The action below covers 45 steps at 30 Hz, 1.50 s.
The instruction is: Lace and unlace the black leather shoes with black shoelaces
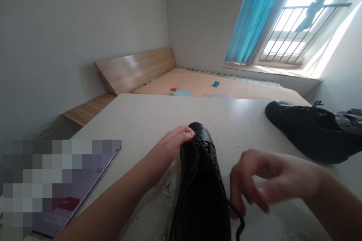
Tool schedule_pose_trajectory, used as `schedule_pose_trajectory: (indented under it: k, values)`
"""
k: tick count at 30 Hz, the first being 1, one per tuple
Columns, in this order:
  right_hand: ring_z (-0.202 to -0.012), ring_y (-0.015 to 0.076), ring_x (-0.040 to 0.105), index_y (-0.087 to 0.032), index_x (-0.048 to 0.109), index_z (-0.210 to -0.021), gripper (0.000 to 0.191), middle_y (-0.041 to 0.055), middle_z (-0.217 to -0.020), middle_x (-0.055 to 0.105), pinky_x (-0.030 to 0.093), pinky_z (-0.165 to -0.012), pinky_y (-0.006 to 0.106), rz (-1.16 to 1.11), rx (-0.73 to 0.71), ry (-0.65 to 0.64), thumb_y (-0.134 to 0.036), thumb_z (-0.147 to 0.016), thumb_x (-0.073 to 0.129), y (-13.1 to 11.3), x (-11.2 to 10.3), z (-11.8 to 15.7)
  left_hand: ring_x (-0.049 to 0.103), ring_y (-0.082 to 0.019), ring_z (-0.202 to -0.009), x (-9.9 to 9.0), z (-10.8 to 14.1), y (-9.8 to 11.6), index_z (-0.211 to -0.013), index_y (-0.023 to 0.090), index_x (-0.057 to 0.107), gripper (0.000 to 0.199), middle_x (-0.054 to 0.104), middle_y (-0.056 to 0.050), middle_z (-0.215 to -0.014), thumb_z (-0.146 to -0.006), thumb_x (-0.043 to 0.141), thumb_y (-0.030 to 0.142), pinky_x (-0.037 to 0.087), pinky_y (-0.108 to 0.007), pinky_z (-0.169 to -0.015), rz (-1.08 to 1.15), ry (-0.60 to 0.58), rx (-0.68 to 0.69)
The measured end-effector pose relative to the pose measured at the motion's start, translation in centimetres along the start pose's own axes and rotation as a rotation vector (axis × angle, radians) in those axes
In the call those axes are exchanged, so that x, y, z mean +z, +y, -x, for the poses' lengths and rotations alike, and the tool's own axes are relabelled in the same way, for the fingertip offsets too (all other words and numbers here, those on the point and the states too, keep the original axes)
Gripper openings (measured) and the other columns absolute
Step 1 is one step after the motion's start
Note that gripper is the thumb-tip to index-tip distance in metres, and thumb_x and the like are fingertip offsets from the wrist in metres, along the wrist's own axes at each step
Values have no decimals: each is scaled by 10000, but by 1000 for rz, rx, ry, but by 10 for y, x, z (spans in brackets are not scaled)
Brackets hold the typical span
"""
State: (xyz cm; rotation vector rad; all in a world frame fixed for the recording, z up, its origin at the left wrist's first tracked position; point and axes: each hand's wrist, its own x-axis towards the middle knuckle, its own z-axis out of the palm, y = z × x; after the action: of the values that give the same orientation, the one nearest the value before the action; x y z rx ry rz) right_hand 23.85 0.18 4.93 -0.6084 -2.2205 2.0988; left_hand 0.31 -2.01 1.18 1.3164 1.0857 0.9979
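A black lace-up shoe (pixel 205 196) lies on the white table in front of me, its toe pointing away. My left hand (pixel 181 137) is at the shoe's left side near the toe, thumb and finger pinched on the black shoelace (pixel 204 147). From there the lace runs down the shoe's right side to a loose, curled end. To the right of the shoe is my right hand (pixel 254 180), slightly blurred, its fingers bent and apart. Its fingertips are close to the loose lace; whether they touch it I cannot tell.
Another black shoe (pixel 311 128) with grey material in its opening stands at the right. At the left lies a tablet-like screen (pixel 85 192), partly pixelated. Beyond the white table (pixel 158 113) is a bed (pixel 198 79) with small coloured pieces on it.
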Motion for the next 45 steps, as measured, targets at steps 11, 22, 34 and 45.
schedule_pose_trajectory:
  k: [11,22,34,45]
  values:
    - [-1142,209,458,-261,657,-1030,204,59,-1156,534,325,-1034,410,470,-210,766,-356,-942,500,31,21,-41,553,-207,-944,6,2,13,-890,196,599,185,614,-18,-912,-809,438,239,416,-311,-852,-95,22,3]
    - [-984,161,469,-253,626,-885,183,-14,-1041,545,363,-879,294,-440,-208,711,-284,-721,700,33,17,-42,515,-236,-1005,0,1,1,-762,213,542,139,574,-24,-950,-670,450,163,392,-398,-910,-517,94,192]
    - [-916,163,526,-213,685,-780,304,4,-877,612,404,-893,297,-390,-274,919,-516,-779,712,32,16,-44,490,-247,-1036,4,3,6,-748,210,495,85,550,-43,-971,-807,498,271,360,-401,-951,-442,-35,181]
    - [-865,166,562,-225,687,-718,297,-1,-834,639,475,-844,298,-500,-374,784,-487,-851,642,33,8,-40,493,-215,-984,4,6,5,-807,195,526,155,560,-36,-952,-928,475,278,367,-360,-908,-599,10,363]
